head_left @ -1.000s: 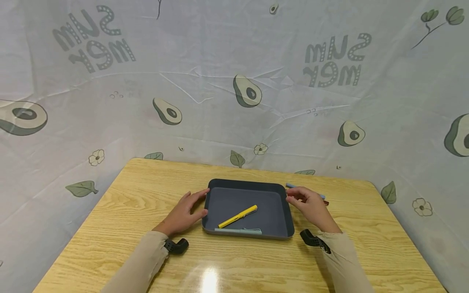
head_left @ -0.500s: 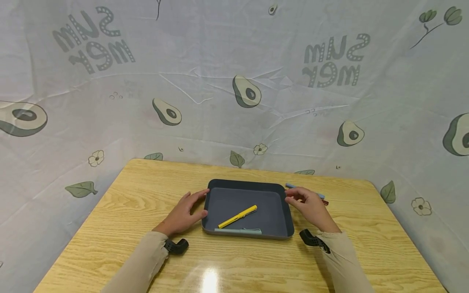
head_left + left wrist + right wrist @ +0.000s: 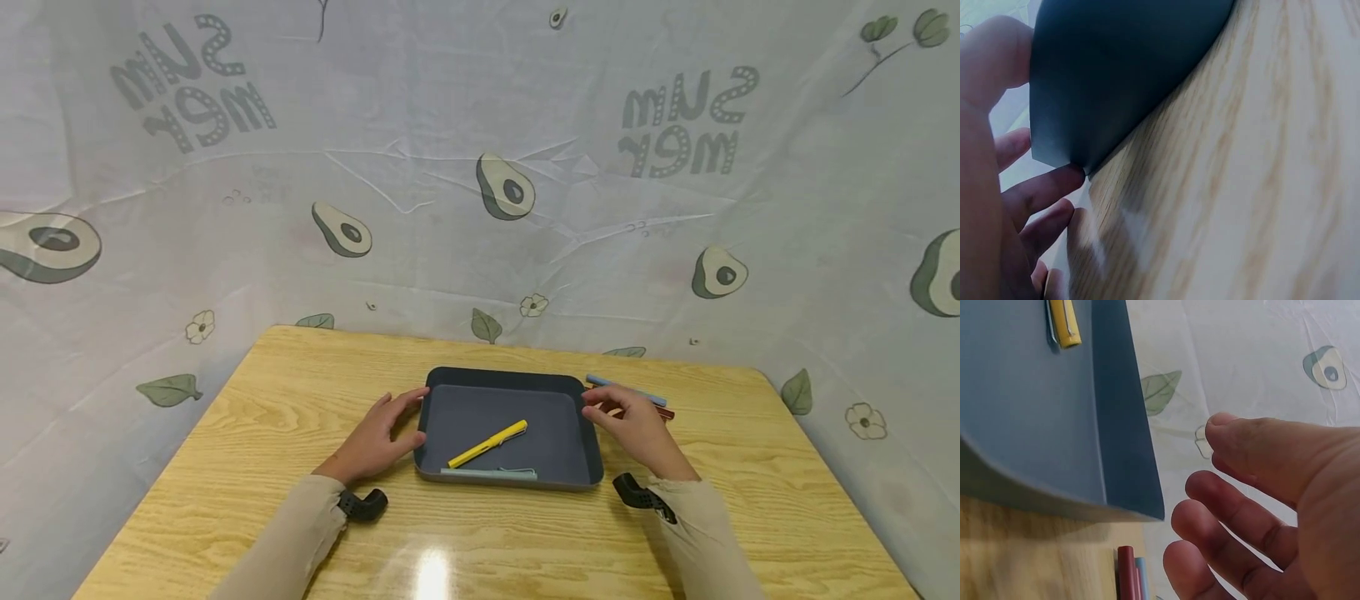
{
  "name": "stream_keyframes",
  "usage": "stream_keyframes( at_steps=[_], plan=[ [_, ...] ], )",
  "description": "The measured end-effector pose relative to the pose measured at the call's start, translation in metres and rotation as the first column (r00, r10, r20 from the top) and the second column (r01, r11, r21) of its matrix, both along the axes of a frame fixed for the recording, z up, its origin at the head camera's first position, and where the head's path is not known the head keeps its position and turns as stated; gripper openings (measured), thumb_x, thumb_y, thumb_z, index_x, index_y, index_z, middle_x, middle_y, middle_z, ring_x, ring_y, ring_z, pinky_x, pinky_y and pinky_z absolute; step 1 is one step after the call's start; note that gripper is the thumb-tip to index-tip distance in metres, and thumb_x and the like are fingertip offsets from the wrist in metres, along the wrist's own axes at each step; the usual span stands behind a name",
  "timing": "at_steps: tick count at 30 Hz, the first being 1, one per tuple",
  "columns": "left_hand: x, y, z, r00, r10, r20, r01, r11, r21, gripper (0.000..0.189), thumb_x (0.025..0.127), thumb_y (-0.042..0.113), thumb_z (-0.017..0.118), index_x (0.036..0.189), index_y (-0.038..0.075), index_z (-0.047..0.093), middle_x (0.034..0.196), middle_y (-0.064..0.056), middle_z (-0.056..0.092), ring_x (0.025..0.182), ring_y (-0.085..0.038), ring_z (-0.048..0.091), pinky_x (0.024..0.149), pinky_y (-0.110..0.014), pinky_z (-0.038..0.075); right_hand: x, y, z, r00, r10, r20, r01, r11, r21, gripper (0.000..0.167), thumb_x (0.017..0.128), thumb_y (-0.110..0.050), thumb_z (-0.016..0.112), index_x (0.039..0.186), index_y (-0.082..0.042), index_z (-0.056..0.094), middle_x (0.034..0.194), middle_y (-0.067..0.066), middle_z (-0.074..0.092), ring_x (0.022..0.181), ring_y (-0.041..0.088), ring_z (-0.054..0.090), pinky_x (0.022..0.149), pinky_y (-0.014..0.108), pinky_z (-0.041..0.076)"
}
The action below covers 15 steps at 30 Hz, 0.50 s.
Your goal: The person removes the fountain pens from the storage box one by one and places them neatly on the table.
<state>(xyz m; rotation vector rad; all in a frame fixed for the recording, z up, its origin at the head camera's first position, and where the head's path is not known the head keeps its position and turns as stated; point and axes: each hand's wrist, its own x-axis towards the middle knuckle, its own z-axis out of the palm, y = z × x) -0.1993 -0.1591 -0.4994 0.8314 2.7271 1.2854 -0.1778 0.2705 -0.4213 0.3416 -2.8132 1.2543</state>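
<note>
A dark grey rectangular tray [image 3: 517, 375] lies on the wooden table. Inside it, a yellow pen [image 3: 487, 443] lies slantwise and a pale blue-green pen [image 3: 489, 474] lies along the near wall. My left hand [image 3: 378, 437] is at the tray's left side, thumb and fingers spread; in the left wrist view its fingertips touch the tray's outer wall [image 3: 1116, 69]. Beside the right rim is my right hand [image 3: 633, 421], fingers loosely bent and holding nothing. The right wrist view shows a gap between these fingers [image 3: 1200, 522] and the tray.
Just beyond the right hand, a blue pen [image 3: 648, 398] and a dark red pen [image 3: 666, 412] lie on the table [image 3: 750, 467], partly hidden by that hand. A printed cloth [image 3: 420, 275] hangs behind the table's far edge.
My right hand has shifted very slightly toward me, and a little more of the pens behind it shows. The left hand, tray and pens inside stay in place.
</note>
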Motion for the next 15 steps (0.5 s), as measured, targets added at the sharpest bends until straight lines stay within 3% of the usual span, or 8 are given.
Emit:
stream_keyframes(
  at_steps=[6,11,15],
  plan=[
    [0.001,-0.001,0.001,1.0,0.008,0.005,-0.008,1.0,-0.001,0.072,0.1,0.034,0.069,0.162,0.02,0.036,0.156,-0.01,0.051,0.141,-0.03,0.052,0.129,-0.055,0.008,0.004,-0.01,0.004,0.999,0.032,-0.003,-0.032,0.999,0.027,0.029,0.099,-0.021,0.072,0.124,-0.006,0.073,0.113,0.006,0.072,0.095,0.019,0.066,0.078,0.03,0.058],
    [0.001,-0.002,0.0,1.0,0.003,-0.006,-0.004,1.0,-0.022,0.08,0.1,0.035,0.068,0.166,0.022,0.026,0.154,-0.011,0.053,0.141,-0.031,0.051,0.129,-0.055,0.008,0.002,-0.02,0.008,0.996,0.092,-0.019,-0.09,0.992,0.084,0.026,0.098,-0.019,0.073,0.121,-0.007,0.074,0.111,0.002,0.071,0.093,0.016,0.065,0.076,0.031,0.057],
    [0.0,0.0,-0.002,1.0,0.0,-0.016,0.0,0.998,-0.057,0.082,0.101,0.04,0.067,0.167,0.025,0.022,0.158,-0.01,0.049,0.145,-0.03,0.047,0.13,-0.054,0.009,-0.002,-0.03,0.011,0.988,0.155,0.024,-0.157,0.978,0.139,0.026,0.099,-0.018,0.073,0.122,-0.006,0.073,0.11,0.002,0.07,0.088,0.013,0.063,0.073,0.03,0.056]
  ],
)
